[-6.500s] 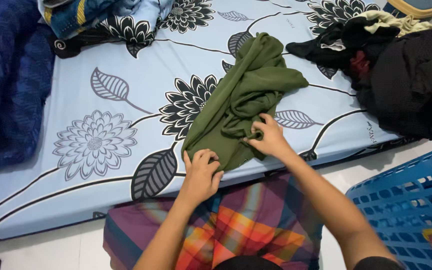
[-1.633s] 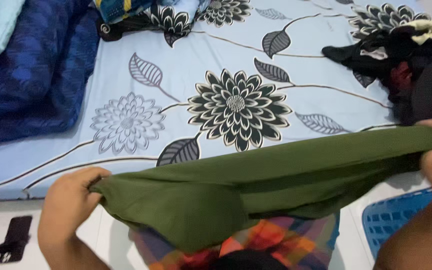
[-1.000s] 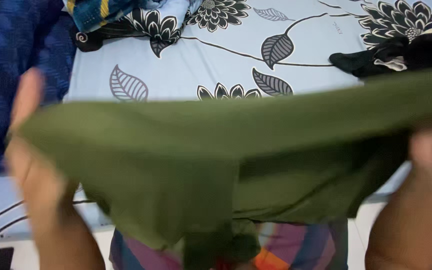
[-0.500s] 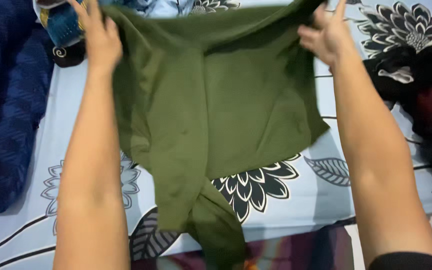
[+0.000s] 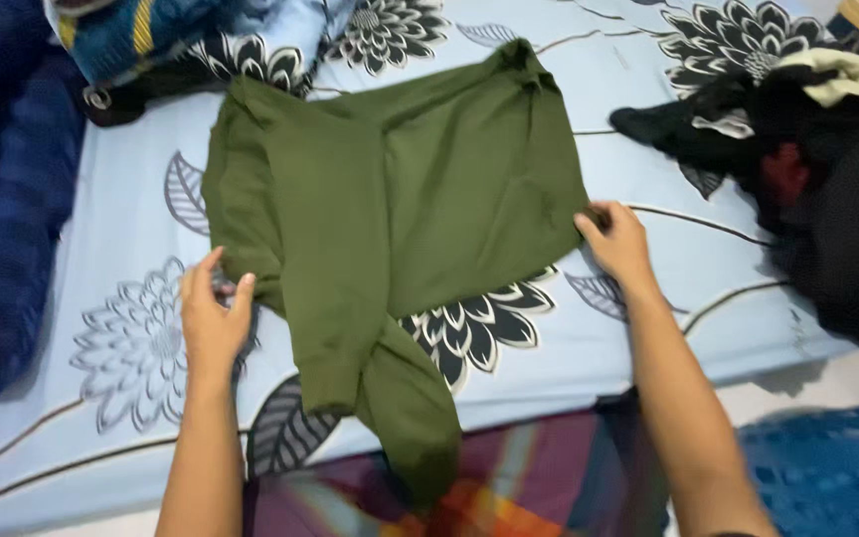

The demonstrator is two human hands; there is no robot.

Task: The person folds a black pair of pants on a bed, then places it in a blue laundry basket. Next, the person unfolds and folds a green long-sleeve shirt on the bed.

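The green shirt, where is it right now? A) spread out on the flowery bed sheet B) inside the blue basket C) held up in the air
A: the green shirt lies spread on the flowery bed sheet, with the left hand and right hand at its edges.
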